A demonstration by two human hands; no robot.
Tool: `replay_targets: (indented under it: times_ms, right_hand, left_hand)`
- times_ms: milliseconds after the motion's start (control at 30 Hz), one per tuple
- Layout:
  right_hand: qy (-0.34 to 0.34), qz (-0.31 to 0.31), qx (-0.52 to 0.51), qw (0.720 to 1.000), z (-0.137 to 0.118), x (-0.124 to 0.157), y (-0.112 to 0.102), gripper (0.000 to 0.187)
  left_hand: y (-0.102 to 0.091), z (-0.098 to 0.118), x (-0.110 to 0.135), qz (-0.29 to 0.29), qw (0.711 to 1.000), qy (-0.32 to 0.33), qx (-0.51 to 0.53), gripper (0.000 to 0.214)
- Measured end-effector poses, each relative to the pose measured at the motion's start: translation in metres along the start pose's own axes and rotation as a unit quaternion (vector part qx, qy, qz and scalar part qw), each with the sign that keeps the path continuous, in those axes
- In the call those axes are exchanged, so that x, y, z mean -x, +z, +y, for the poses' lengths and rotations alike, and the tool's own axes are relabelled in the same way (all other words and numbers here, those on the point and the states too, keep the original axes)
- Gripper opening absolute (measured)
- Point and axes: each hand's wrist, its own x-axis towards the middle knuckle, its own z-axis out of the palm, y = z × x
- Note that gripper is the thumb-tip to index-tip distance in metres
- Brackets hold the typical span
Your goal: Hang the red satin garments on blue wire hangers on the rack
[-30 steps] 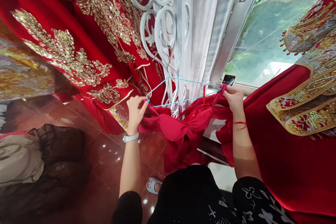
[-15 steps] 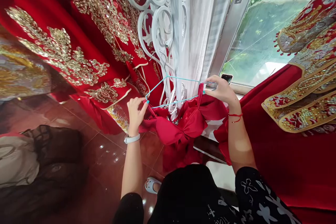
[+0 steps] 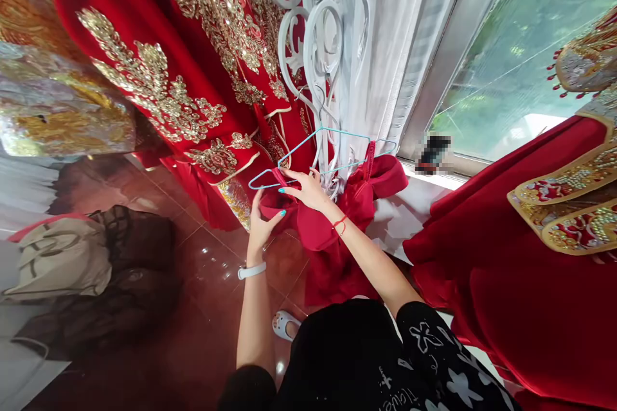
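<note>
A red dress point(image 3: 315, 228) hangs by its shoulder straps on a thin light-blue wire hanger point(image 3: 299, 144). The hanger's hook is up by the white scrollwork. My right hand point(image 3: 308, 191) reaches across to the hanger's left end, its finger and thumb closed around the left strap point(image 3: 278, 176). Just below, my left hand point(image 3: 263, 225) is at the left sleeve, with thumb and fingers apart and the fingertips close to the wire. The right strap point(image 3: 370, 157) lies over the hanger's other arm, with no hand on it.
Red gowns with gold beading point(image 3: 159, 90) hang at the left. White metal scrollwork point(image 3: 324, 32) and a white curtain point(image 3: 409, 26) stand ahead. A blurred dark object point(image 3: 434, 154) lies on the window sill. More embroidered red clothing point(image 3: 569, 205) is at the right; a beige-and-dark bundle point(image 3: 67, 257) is at the left.
My right hand has left the right strap and crossed to the left strap. My left hand has let go of that strap and dropped slightly. The view has shifted left.
</note>
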Motion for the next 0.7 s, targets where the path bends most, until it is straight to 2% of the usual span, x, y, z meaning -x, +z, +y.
replay_targets:
  times_ms: [100,167,233,300,367,433,500,600,700]
  right_hand:
    - [0.044,0.032,0.014,0.998,0.000,-0.008,0.018,0.020]
    - [0.059,0.056,0.008,0.997,0.002,-0.007,0.022,0.016]
    - [0.066,0.069,0.005,0.995,0.003,-0.005,0.022,0.015]
    - [0.075,0.077,0.004,0.994,0.004,-0.002,0.020,0.013]
    - [0.082,0.078,0.003,0.994,0.003,0.000,0.019,0.010]
    - [0.084,0.076,0.001,0.994,0.001,0.002,0.018,0.008]
    - [0.085,0.070,0.002,0.994,0.000,0.002,0.016,0.009]
    - [0.091,0.056,0.016,0.994,0.000,0.000,0.013,0.015]
    - [0.092,0.039,0.029,0.995,0.001,-0.003,0.008,0.020]
  left_hand:
    - [-0.003,-0.011,0.011,0.037,0.998,-0.048,0.017,0.067]
    - [-0.003,-0.014,0.012,0.075,0.993,-0.086,0.030,0.059]
    - [-0.005,-0.011,0.008,0.114,0.986,-0.113,0.046,0.057]
    - [-0.011,-0.002,-0.001,0.123,0.986,-0.103,0.048,0.055]
    - [-0.021,0.016,-0.015,0.074,0.996,-0.056,0.014,0.053]
    - [-0.029,0.039,-0.032,-0.018,0.998,0.001,-0.052,0.048]
    - [-0.032,0.064,-0.051,-0.103,0.988,0.041,-0.107,0.043]
    - [-0.024,0.090,-0.072,-0.191,0.963,0.080,-0.174,0.036]
    - [-0.010,0.097,-0.078,-0.225,0.953,0.097,-0.177,0.036]
